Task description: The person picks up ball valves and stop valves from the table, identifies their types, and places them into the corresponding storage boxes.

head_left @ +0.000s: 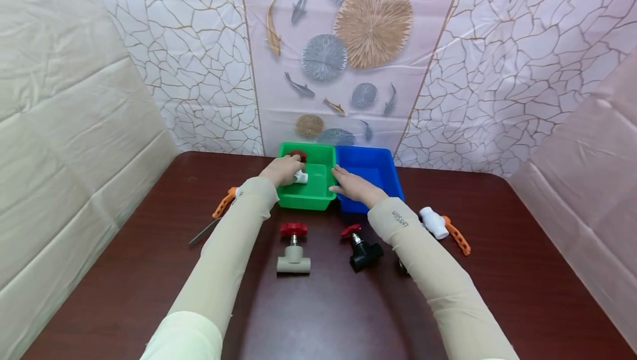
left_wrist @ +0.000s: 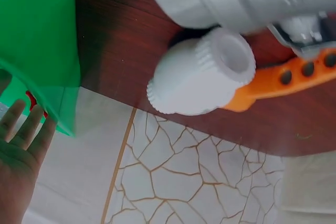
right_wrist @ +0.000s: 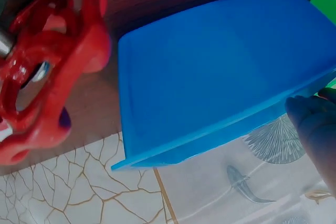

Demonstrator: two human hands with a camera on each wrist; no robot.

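My left hand (head_left: 282, 171) reaches over the left wall of the green bin (head_left: 307, 202). Inside, right by its fingers, lies a white valve (head_left: 301, 177) with a red handwheel (head_left: 297, 154), partly covered by the hand. In the left wrist view the fingers (left_wrist: 32, 129) are extended and slightly spread, with a bit of red behind them. My right hand (head_left: 355, 186) reaches across the blue bin (head_left: 393, 180), its straight fingertips at the rims where both bins meet and the thumb held apart. From the right wrist, those fingers (right_wrist: 310, 116) show at the blue rim.
Nearer on the brown table (head_left: 318, 316) stand a beige valve (head_left: 293, 260) and a black valve (head_left: 365, 254), both with red handwheels. A white ball valve (head_left: 434, 223) with an orange lever lies right; another orange lever (head_left: 225, 202) shows beside the left sleeve. Patterned cloth hangs behind.
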